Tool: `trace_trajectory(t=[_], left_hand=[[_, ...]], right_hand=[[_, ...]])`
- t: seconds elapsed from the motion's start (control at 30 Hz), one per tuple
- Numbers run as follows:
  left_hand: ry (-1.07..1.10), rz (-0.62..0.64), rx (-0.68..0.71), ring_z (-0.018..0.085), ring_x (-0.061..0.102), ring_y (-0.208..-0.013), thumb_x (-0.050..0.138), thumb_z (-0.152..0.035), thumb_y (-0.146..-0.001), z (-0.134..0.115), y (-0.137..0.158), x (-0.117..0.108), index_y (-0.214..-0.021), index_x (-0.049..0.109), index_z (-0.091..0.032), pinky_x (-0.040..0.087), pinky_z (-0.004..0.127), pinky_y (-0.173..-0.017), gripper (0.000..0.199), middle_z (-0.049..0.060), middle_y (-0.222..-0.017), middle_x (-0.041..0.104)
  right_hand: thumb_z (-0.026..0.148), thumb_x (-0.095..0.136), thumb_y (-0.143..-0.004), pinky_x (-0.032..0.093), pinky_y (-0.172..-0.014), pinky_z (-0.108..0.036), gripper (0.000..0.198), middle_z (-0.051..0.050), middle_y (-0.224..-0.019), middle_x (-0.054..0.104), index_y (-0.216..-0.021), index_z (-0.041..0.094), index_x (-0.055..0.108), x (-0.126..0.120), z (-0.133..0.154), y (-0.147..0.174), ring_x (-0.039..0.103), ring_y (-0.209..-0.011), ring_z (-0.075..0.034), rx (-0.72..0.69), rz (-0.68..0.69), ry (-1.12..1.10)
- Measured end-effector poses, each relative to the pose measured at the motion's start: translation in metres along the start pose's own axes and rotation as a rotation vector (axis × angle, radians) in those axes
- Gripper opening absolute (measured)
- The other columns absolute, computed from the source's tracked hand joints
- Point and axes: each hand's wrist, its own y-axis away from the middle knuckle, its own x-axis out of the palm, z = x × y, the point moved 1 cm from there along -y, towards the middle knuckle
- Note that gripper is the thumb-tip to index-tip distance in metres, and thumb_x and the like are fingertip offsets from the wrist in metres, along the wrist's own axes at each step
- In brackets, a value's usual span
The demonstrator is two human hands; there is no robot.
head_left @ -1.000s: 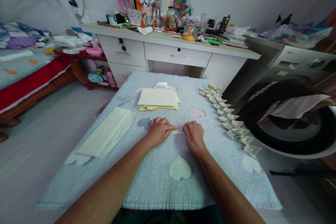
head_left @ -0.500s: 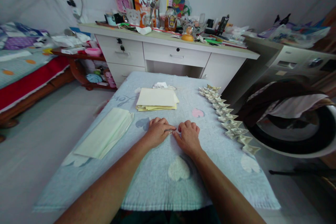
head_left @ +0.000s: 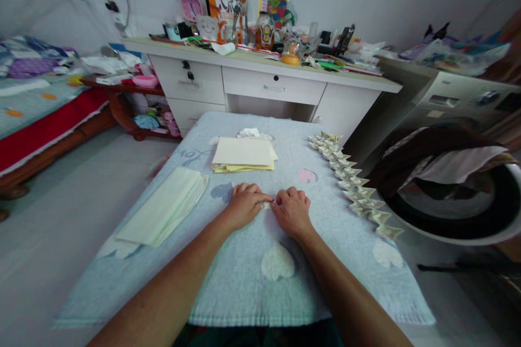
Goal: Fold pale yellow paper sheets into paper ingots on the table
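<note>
we seemingly creased flat cream paper (head_left: 267,205) with left hand (head_left: 245,206) and right hand (head_left: 292,209), grip openness unclear; next probably needed firm pressure.

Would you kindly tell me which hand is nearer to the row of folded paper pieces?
The right hand; it is left of the row of folded paper pieces, with tablecloth between. The left hand is farther left, beyond the right one.

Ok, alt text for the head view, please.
Left hand and right hand are close together at a small paper piece on a blue cloth. A cream paper stack lies ahead, greenish sheets left; folded paper shapes right.
</note>
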Motion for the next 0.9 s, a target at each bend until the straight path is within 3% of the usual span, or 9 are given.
trace_trajectory(t=[0.23, 0.43, 0.73, 0.9], left_hand=[[0.004, -0.027, 0.016, 0.022, 0.045, -0.098, 0.052, -0.026, -0.087, 0.0012, 0.0007, 0.0005, -0.112, 0.066, -0.041, 0.030, 0.038, -0.089, 0.032, 0.001, -0.097, 0.059], [0.012, -0.107, -0.025, 0.022, 0.046, -0.096, 0.058, -0.043, -0.084, -0.0017, -0.0015, 0.0055, -0.102, 0.070, -0.039, 0.029, 0.038, -0.087, 0.023, 0.001, -0.093, 0.061], [0.031, -0.119, -0.087, 0.022, 0.049, -0.095, 0.064, -0.034, -0.078, -0.0049, -0.0039, 0.0066, -0.099, 0.069, -0.037, 0.028, 0.038, -0.087, 0.021, -0.001, -0.088, 0.063], [-0.027, -0.169, -0.237, 0.024, 0.047, -0.098, 0.070, -0.039, -0.070, -0.0029, -0.0019, 0.0031, -0.100, 0.061, -0.029, 0.030, 0.036, -0.084, 0.032, 0.001, -0.101, 0.060]], right_hand=[[0.036, 0.055, -0.087, 0.027, -0.079, -0.034, 0.013, -0.005, -0.100, 0.052, -0.091, 0.025, 0.060, 0.0000, -0.0024, -0.0011, 0.043, -0.095, -0.023, 0.004, 0.009, -0.017], [0.037, 0.054, -0.087, 0.027, -0.078, -0.035, 0.013, -0.005, -0.099, 0.053, -0.090, 0.026, 0.060, 0.0001, -0.0005, -0.0003, 0.043, -0.094, -0.023, 0.001, -0.005, -0.007], [0.037, 0.055, -0.087, 0.028, -0.079, -0.035, 0.013, -0.005, -0.099, 0.052, -0.090, 0.025, 0.060, 0.0010, -0.0020, 0.0007, 0.043, -0.094, -0.023, -0.016, -0.027, -0.022], [0.038, 0.055, -0.087, 0.028, -0.079, -0.035, 0.015, -0.005, -0.098, 0.052, -0.090, 0.025, 0.060, 0.0005, -0.0015, 0.0011, 0.043, -0.094, -0.023, -0.011, -0.024, -0.016]])
